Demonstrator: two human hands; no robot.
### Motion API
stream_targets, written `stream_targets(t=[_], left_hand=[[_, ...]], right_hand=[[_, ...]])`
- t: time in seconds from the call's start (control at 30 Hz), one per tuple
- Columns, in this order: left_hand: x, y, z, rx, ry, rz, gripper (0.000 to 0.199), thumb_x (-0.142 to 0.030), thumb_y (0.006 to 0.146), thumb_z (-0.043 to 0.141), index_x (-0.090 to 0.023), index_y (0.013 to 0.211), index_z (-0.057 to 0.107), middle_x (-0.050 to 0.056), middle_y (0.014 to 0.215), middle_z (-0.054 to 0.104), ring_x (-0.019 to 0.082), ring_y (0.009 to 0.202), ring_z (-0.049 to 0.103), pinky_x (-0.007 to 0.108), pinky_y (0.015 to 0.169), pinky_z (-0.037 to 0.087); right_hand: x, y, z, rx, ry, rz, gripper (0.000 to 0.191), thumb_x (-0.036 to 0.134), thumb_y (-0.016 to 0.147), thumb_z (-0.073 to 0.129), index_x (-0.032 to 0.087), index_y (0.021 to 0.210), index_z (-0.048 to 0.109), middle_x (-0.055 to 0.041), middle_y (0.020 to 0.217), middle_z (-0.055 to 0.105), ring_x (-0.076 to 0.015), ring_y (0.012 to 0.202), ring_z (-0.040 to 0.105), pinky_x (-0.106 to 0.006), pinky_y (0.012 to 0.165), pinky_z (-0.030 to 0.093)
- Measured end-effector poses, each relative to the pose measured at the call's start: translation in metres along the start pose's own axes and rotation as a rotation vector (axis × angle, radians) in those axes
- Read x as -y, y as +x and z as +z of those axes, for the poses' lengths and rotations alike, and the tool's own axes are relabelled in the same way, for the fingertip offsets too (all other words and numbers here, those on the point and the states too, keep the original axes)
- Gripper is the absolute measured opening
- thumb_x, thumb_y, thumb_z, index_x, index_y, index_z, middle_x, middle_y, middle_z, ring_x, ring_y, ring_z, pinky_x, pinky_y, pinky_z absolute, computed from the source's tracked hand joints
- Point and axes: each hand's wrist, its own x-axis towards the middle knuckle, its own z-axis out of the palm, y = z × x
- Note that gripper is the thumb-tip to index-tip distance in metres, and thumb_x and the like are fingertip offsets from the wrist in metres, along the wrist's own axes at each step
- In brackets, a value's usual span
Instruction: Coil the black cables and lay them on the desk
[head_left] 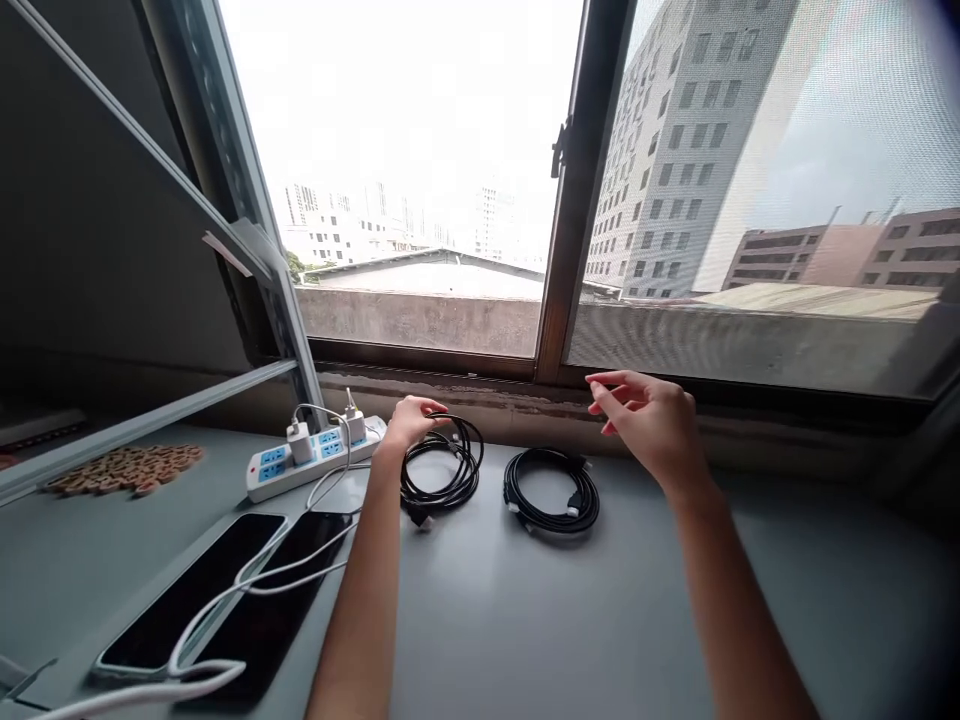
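Observation:
My left hand (412, 420) grips the top of a coil of black cable (450, 495), thumb and fingers closed on its upper strands. One loop of that coil is lifted, while the lower part rests on the grey tabletop; a dark plug shows at its bottom. To its right, a second coil of black cable (551, 520) lies flat in a neat ring, with connectors that have pale tips. My right hand (649, 420) is raised beyond this second coil, to its upper right. Its thumb and index fingertips are pinched together; anything between them is too small to make out.
A white power strip (262, 485) with plugged-in chargers stands left of my left hand. White charging cords (255, 580) run across two dark-screened phones (202, 580) (281, 610). Small wooden pieces (139, 470) lie farther left, near a metal frame (289, 300). A window sill borders the table behind.

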Motion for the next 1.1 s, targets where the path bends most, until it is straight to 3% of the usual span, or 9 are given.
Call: stream_targets(t=[0.1,0.27,0.37,0.47,0.57,0.67,0.8,0.93,1.1], left_hand=[[-0.032,-0.017,-0.019,0.102,-0.051,0.060,0.034,-0.035,0.067,0.065,-0.015,0.093,0.071,0.002,0.062,0.064,0.005,0.034,0.036,0.019,0.033,0.028],[-0.086,-0.053,-0.044,0.153,-0.194,0.195,0.033,-0.035,0.068,0.064,-0.015,0.093,0.071,0.001,0.055,0.061,0.003,0.032,0.030,0.017,0.031,0.021],[-0.108,-0.068,-0.048,0.004,-0.282,0.341,0.031,-0.032,0.066,0.066,-0.014,0.091,0.071,0.005,0.070,0.068,0.004,0.036,0.038,0.016,0.032,0.026],[-0.124,-0.076,-0.046,-0.204,-0.357,0.444,0.025,-0.029,0.066,0.067,-0.015,0.086,0.072,0.005,0.071,0.068,0.007,0.046,0.048,0.015,0.036,0.031],[-0.137,-0.084,-0.043,-0.318,-0.450,0.460,0.022,-0.029,0.067,0.069,-0.016,0.085,0.072,0.003,0.067,0.065,0.007,0.048,0.049,0.015,0.038,0.033],[-0.147,-0.092,-0.040,-0.390,-0.503,0.460,0.022,-0.028,0.068,0.070,-0.017,0.087,0.072,0.000,0.061,0.061,0.004,0.043,0.043,0.015,0.036,0.031],[-0.150,-0.097,-0.041,-0.434,-0.511,0.489,0.022,-0.027,0.071,0.068,-0.019,0.092,0.071,-0.002,0.056,0.058,0.003,0.037,0.039,0.015,0.035,0.031],[-0.146,-0.095,-0.043,-0.405,-0.434,0.544,0.024,-0.027,0.075,0.065,-0.021,0.097,0.070,-0.002,0.058,0.062,0.007,0.044,0.050,0.016,0.043,0.041],[-0.149,-0.090,-0.033,-0.470,-0.290,0.664,0.021,-0.033,0.079,0.061,-0.021,0.095,0.069,0.002,0.075,0.063,0.008,0.054,0.055,0.018,0.051,0.045]], right_hand=[[0.001,-0.002,0.003,0.104,-0.055,-0.004,0.021,0.037,0.079,0.055,0.023,0.085,0.069,0.0019,0.062,0.067,-0.0121,0.043,0.059,-0.026,0.052,0.045],[0.000,-0.006,0.007,0.428,-0.055,-0.085,0.023,0.040,0.077,0.057,0.024,0.089,0.069,0.0006,0.073,0.069,-0.0134,0.052,0.061,-0.025,0.053,0.044],[0.002,-0.009,0.011,0.573,0.060,-0.179,0.036,0.041,0.077,0.059,0.025,0.109,0.062,-0.0029,0.098,0.067,-0.0160,0.074,0.064,-0.027,0.065,0.049],[0.007,-0.013,0.015,0.578,0.147,-0.222,0.045,0.039,0.082,0.055,0.024,0.124,0.052,-0.0055,0.113,0.060,-0.0173,0.091,0.061,-0.029,0.075,0.050],[0.013,-0.017,0.018,0.558,0.181,-0.257,0.043,0.037,0.083,0.054,0.024,0.123,0.051,-0.0052,0.112,0.059,-0.0182,0.095,0.059,-0.029,0.076,0.049],[0.017,-0.020,0.015,0.567,0.247,-0.265,0.033,0.037,0.085,0.051,0.022,0.114,0.057,-0.0043,0.100,0.064,-0.0170,0.086,0.061,-0.028,0.072,0.049],[0.022,-0.019,0.009,0.579,0.437,-0.186,0.033,0.043,0.090,0.042,0.016,0.099,0.057,-0.0036,0.073,0.066,-0.0146,0.065,0.062,-0.024,0.055,0.047],[0.028,-0.017,0.001,0.535,0.656,-0.130,0.033,0.049,0.087,0.045,0.017,0.082,0.052,0.0053,0.048,0.052,-0.0113,0.044,0.056,-0.020,0.044,0.043],[0.037,-0.022,-0.017,0.550,0.890,-0.067,0.032,0.050,0.085,0.050,0.020,0.094,0.053,0.0097,0.046,0.046,-0.0089,0.031,0.048,-0.018,0.030,0.038]])
